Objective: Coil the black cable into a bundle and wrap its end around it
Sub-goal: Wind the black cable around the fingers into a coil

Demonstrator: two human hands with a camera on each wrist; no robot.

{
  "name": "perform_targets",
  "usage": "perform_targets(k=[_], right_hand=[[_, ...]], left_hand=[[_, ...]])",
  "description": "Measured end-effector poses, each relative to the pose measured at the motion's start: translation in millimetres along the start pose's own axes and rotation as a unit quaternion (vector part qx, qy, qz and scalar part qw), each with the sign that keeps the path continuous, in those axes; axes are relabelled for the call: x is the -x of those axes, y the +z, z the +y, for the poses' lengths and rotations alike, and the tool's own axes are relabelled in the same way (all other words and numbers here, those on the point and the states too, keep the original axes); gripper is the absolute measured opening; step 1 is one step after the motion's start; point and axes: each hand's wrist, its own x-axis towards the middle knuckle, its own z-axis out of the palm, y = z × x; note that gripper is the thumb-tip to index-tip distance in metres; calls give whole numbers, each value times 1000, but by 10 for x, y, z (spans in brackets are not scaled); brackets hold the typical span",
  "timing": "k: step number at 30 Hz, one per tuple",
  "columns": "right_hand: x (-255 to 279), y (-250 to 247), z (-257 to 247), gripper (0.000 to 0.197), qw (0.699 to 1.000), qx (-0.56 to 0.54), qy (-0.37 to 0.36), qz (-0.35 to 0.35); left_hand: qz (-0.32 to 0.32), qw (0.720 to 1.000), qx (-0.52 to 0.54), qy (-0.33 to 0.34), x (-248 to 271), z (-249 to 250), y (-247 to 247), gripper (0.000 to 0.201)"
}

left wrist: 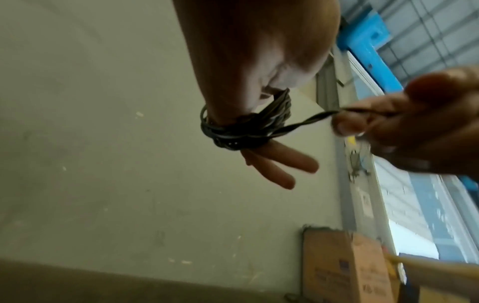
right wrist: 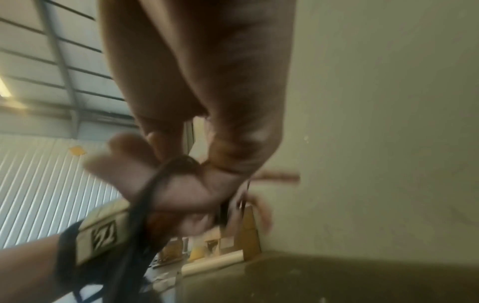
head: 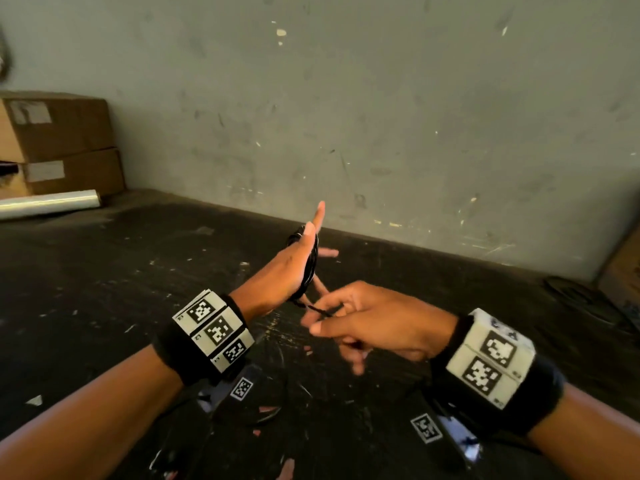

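Observation:
The black cable (head: 312,268) is wound in several loops around my left hand (head: 285,270), which is raised above the dark table with its fingers straight and spread. In the left wrist view the coil (left wrist: 233,131) sits across the base of the fingers (left wrist: 285,162). A short twisted length runs from the coil to my right hand (head: 323,317), which pinches the cable's end just below and right of the left palm. In the left wrist view the right hand (left wrist: 376,123) grips that strand between thumb and fingertips. The right wrist view is blurred; the cable (right wrist: 145,203) crosses the left hand (right wrist: 181,194).
Two stacked cardboard boxes (head: 59,140) and a roll of clear film (head: 48,202) lie at the far left of the dark scuffed table (head: 121,271). A scratched grey wall (head: 381,116) stands behind. Another box (head: 623,271) and dark cables (head: 581,299) lie at the right.

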Motion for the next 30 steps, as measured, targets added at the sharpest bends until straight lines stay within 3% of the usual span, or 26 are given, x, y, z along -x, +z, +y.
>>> perform_targets(k=[4,8,11,14,16,20,24,26,30], right_hand=[[275,-256,-266,18,986,161,-13,36],[407,-550,-473,16,907,387,-110,127],[420,-783,-555,18,867,437,-158,178],[357,-957,-477,28,839,463,-199,202],[286,-1025,-334,36,842,442,-220,219],[67,-1050,125,41,860,356,-238,276],[-128,-751,517,35,892,264,-231,286],[-190,-504,592,24,907,220,-230,276],[-248,3,543,23,936,175,-206,227]], left_hand=[[-50,990,-121,-52,129,-85,-26,46],[-124,972,-151,-128,237,-80,19,77],[-193,965,-81,-156,277,-73,89,108],[-241,963,21,-119,300,-38,165,90],[-250,958,103,-94,318,46,200,79],[-290,928,222,-70,306,162,175,80],[-311,887,337,-56,228,299,159,87],[-287,882,371,-45,155,362,163,88],[-187,904,384,-22,2,446,159,88]])
